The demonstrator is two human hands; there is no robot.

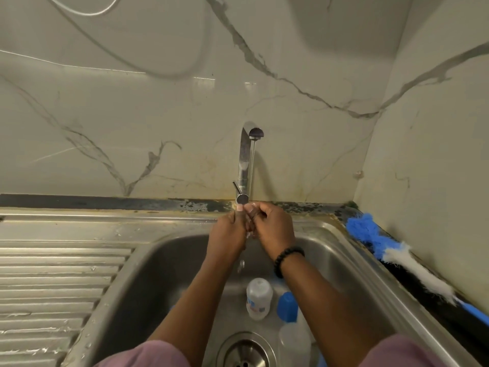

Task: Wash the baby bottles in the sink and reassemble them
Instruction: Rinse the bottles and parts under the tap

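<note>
A single wide-angle view from the person's head, looking forward and steeply down into a steel sink close below. The tap stands at frame centre, marbled wall filling the upper half.

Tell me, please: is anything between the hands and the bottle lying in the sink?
Nothing visible blocks it. The clear bottle lies on the sink floor below both hands, left hand and right hand, with open space between.

A clear plastic baby bottle lies in the stainless steel sink basin, a blue plastic cap just right of it, behind the round metal drain; a ribbed steel draining board lies left of the basin.
</note>
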